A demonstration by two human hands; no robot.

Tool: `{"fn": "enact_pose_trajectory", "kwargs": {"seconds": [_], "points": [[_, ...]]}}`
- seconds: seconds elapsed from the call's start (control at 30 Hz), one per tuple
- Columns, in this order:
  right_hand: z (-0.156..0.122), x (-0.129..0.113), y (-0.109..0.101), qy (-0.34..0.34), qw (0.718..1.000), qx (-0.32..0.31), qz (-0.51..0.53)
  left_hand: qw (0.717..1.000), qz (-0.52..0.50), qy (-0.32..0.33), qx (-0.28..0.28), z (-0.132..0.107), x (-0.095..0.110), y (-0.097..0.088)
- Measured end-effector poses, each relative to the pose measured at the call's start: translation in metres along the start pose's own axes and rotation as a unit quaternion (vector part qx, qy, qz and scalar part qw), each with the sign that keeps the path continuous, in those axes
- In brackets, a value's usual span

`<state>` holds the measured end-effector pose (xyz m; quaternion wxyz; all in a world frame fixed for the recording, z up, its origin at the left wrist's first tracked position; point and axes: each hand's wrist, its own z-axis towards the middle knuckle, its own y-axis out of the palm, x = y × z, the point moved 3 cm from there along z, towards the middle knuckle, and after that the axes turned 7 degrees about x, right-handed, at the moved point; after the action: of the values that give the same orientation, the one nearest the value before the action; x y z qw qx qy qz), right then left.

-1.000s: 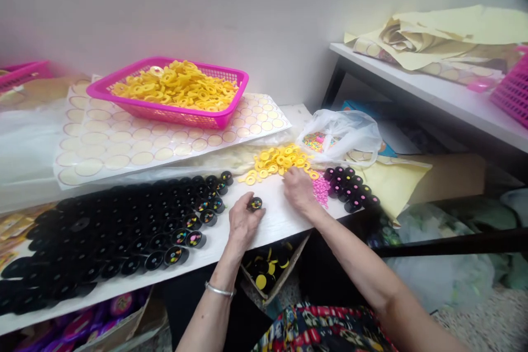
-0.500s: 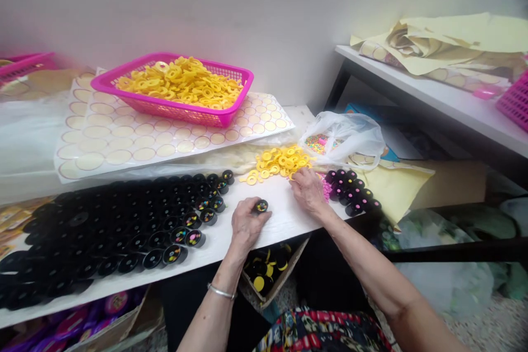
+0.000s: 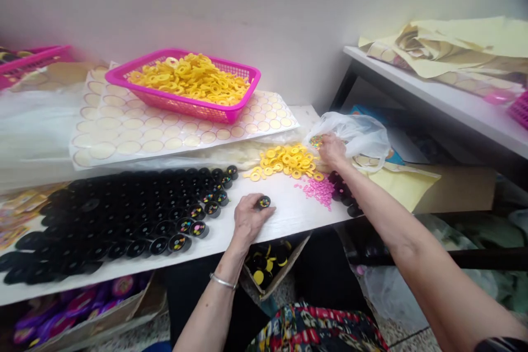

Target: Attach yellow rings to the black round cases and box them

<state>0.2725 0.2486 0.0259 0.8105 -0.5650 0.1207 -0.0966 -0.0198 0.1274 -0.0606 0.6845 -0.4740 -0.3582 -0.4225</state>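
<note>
My left hand (image 3: 246,219) rests on the white table (image 3: 289,214) and holds a small black cup (image 3: 264,202) with coloured beads in it. My right hand (image 3: 332,149) reaches into the open white plastic bag (image 3: 358,132), its fingers on the multicoloured beads (image 3: 317,141) inside. Just left of that hand lies a loose pile of yellow rings (image 3: 289,159). Below it a scatter of small pink beads (image 3: 318,188) lies on the table. My right forearm covers part of a cluster of black cups (image 3: 344,198).
A large field of black cups (image 3: 115,217) covers the left of the table, several near its right edge filled with beads. A pink basket of yellow rings (image 3: 185,85) sits on a sticker sheet (image 3: 136,135). A cardboard box (image 3: 268,264) stands under the table. A side shelf (image 3: 433,93) carries yellow paper.
My right hand left the yellow rings and pink beads and moved up and right into the plastic bag. My left hand kept hold of the black cup. The camera view shifted slightly left.
</note>
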Motion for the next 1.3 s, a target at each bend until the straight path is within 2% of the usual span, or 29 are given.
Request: {"fn": "enact_pose_trajectory", "kwargs": {"seconds": [0.1, 0.2, 0.27, 0.33, 0.4, 0.57, 0.67, 0.73, 0.8, 0.87, 1.0, 1.13, 1.2, 1.3], "points": [[0.009, 0.005, 0.006, -0.009, 1.000, 0.019, -0.002, 1.000, 0.013, 0.016, -0.007, -0.001, 0.001, 0.000], [0.008, -0.005, 0.001, -0.033, 0.998, 0.030, 0.037, 1.000, 0.015, 0.012, -0.006, -0.001, 0.001, 0.001], [-0.003, -0.026, -0.003, -0.120, 0.986, 0.007, 0.116, 1.000, 0.019, 0.003, -0.007, 0.000, 0.001, 0.001], [-0.023, -0.055, -0.004, -0.246, 0.948, -0.043, 0.198, 1.000, 0.026, -0.003, -0.009, 0.000, 0.000, 0.001], [-0.048, -0.084, -0.003, -0.337, 0.910, -0.077, 0.230, 1.000, 0.029, -0.003, -0.011, 0.000, 0.000, 0.001], [-0.091, -0.141, 0.004, -0.439, 0.885, -0.050, 0.149, 1.000, 0.012, 0.003, -0.006, 0.000, -0.001, -0.001], [-0.100, -0.163, 0.006, -0.472, 0.871, -0.048, 0.124, 1.000, 0.009, 0.004, -0.010, 0.001, 0.001, -0.002], [-0.099, -0.168, 0.007, -0.476, 0.870, -0.045, 0.120, 1.000, 0.012, 0.001, -0.009, 0.002, 0.001, -0.002], [-0.094, -0.163, 0.008, -0.452, 0.882, -0.032, 0.128, 1.000, 0.016, -0.004, -0.007, 0.002, 0.002, -0.003], [-0.086, -0.146, 0.007, -0.400, 0.902, -0.006, 0.159, 1.000, 0.021, -0.002, -0.009, 0.001, 0.001, -0.002], [-0.075, -0.086, -0.002, -0.279, 0.924, 0.060, 0.255, 1.000, 0.020, 0.008, -0.009, 0.001, 0.000, -0.002], [-0.079, -0.033, -0.008, -0.203, 0.942, 0.082, 0.254, 1.000, 0.010, 0.009, -0.006, 0.001, -0.004, -0.002], [-0.083, -0.020, -0.010, -0.181, 0.953, 0.081, 0.228, 1.000, -0.003, 0.004, -0.001, 0.002, -0.005, -0.002], [-0.081, -0.017, -0.009, -0.175, 0.965, 0.072, 0.182, 0.999, -0.031, -0.014, 0.001, 0.002, -0.005, -0.003]]}}
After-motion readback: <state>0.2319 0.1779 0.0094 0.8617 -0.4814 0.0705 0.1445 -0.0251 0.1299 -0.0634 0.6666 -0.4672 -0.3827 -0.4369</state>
